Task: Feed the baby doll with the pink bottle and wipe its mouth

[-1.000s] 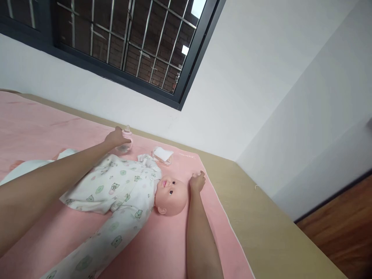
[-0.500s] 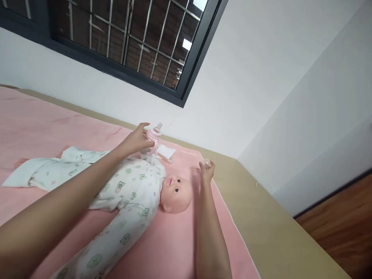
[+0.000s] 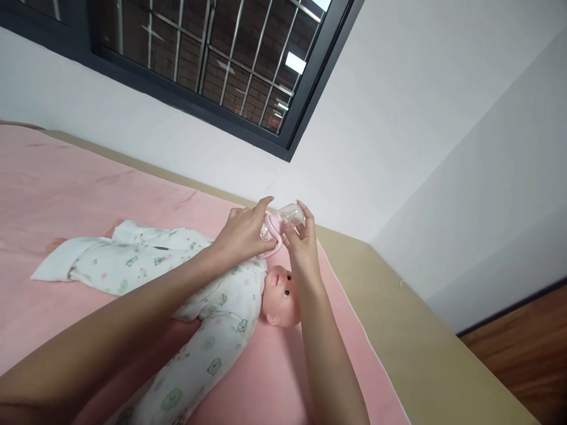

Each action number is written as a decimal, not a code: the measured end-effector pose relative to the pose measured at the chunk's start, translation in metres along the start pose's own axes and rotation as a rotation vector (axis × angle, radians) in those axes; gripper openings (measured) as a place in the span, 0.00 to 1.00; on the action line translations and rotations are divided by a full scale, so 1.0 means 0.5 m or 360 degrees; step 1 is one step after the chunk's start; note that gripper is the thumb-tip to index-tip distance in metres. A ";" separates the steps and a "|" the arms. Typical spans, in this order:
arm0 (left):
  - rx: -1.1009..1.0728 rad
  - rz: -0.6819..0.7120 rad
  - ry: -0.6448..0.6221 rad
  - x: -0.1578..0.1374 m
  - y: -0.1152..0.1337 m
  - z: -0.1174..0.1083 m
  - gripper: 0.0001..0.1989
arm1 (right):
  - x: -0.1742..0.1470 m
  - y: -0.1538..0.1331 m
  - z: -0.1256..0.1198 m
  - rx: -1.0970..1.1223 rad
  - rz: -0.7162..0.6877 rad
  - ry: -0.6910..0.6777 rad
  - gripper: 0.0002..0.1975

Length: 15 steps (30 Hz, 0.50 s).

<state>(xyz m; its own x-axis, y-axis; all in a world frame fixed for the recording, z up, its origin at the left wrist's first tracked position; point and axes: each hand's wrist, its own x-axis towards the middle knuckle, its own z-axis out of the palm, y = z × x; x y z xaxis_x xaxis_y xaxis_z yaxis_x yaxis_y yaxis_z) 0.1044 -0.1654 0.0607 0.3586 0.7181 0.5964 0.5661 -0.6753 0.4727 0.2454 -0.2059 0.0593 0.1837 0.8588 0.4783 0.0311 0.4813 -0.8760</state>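
Note:
My left hand point(image 3: 243, 233) is closed around a baby bottle point(image 3: 273, 223) with a pink collar and a pink handle. The bottle is tilted, its top toward the right. In my right hand point(image 3: 303, 245) is a clear bottle cap point(image 3: 291, 213), gripped by the fingertips and fitted over the top end of the bottle. Whether it is fully seated I cannot tell. Just below my hands lies a baby doll point(image 3: 282, 304) on its back, in a white patterned suit. My right forearm covers part of its head.
The doll lies on a pink sheet point(image 3: 261, 378) spread over a beige board point(image 3: 372, 295). Behind it rises a white wall point(image 3: 328, 159) with a dark-framed barred window point(image 3: 283, 139). A brown wooden panel point(image 3: 522, 342) is at the lower right.
My right hand has brought the clear cap leftward onto the bottle's top. My left hand has moved right and tipped the bottle over. The white packet beside the doll is now hidden.

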 end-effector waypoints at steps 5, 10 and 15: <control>0.0058 0.0027 0.0044 -0.001 0.009 -0.008 0.43 | -0.015 0.003 0.029 0.0012 0.0024 -0.0065 0.48; 0.0012 0.0086 0.0091 -0.007 0.014 -0.010 0.41 | -0.006 0.003 0.022 0.0007 -0.0007 -0.0057 0.48; 0.0087 0.0179 0.0063 -0.026 0.044 -0.021 0.40 | 0.031 0.004 -0.052 -0.0343 -0.0341 0.0235 0.41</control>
<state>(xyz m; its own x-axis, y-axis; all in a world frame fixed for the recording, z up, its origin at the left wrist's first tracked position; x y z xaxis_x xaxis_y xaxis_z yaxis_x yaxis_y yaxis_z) 0.1046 -0.1913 0.0701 0.3934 0.6303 0.6693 0.5638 -0.7404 0.3659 0.2739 -0.1964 0.0632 0.2903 0.6999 0.6525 0.2883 0.5862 -0.7571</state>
